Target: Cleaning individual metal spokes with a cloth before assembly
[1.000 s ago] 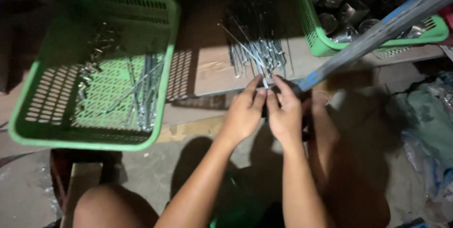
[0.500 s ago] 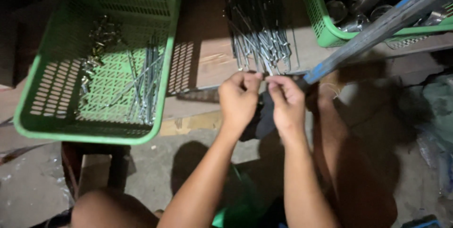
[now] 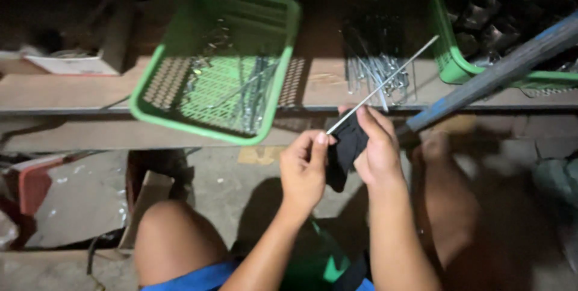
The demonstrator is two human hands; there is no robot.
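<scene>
I held one thin metal rod (image 3: 385,83) slanting up to the right, my left hand (image 3: 304,170) pinching its lower end and my right hand (image 3: 376,149) closed around one black cloth (image 3: 344,146) wrapped about it. Beyond lay a pile of rods (image 3: 376,71), too many to count, between two green baskets (image 3: 205,122) (image 3: 448,56).

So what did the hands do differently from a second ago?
The two hands drew back from the pile of metal rods on the shelf toward the body. The left hand now pinches one thin metal rod pulled free and slanting up to the right, while the right hand wraps a dark cloth around its lower end. The green basket, its rods and the blue bar stayed put.
</scene>
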